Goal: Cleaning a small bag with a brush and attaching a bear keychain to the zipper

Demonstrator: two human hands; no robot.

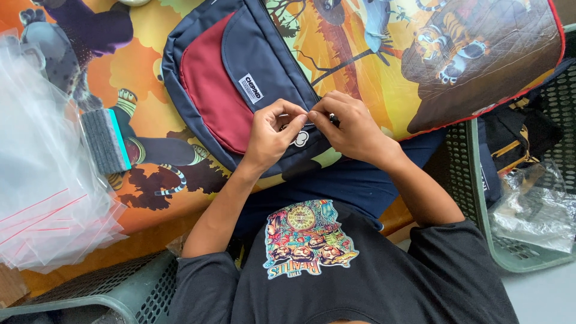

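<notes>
A navy backpack (pixel 264 60) with a maroon front pocket lies on the colourful cartoon-printed surface in front of me. Both hands meet at its lower edge. My left hand (pixel 273 135) pinches something small near a white tag on the bag. My right hand (pixel 351 129) pinches the same spot from the other side, fingertips touching the left hand's. What sits between the fingertips is too small to make out; it looks like a zip pull or a cord.
A stack of clear zip bags with red seals (pixel 42 180) lies at the left, a grey and teal block (pixel 107 139) beside it. Green plastic baskets stand at the right (pixel 474 198), holding dark bags and plastic wrap, and at the lower left (pixel 114 288).
</notes>
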